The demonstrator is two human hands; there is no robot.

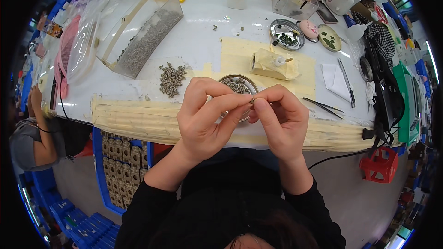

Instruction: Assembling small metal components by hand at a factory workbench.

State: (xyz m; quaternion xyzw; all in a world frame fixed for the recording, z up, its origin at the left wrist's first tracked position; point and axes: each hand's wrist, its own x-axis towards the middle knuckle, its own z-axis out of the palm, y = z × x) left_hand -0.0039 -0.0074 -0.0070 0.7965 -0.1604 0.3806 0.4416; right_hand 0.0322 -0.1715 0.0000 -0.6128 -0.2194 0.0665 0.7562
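In the head view, a tiny part [252, 102] is pinched in the closed grips of left hand [203, 121] and right hand [284, 124], above a round, shiny metal dish [249, 80]. On the smooth white table [200, 41], knobbly grey pieces [172, 80] are heaped near a clear, angular box [173, 3].

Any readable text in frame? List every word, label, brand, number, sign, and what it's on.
None reads clearly.
Pink oval item: tiny marks, unreadable.
White patterned container: marks too small.
Orange-and-dark packet: blurred.
Small piece held by left hand and right hand: no lettering discernible.
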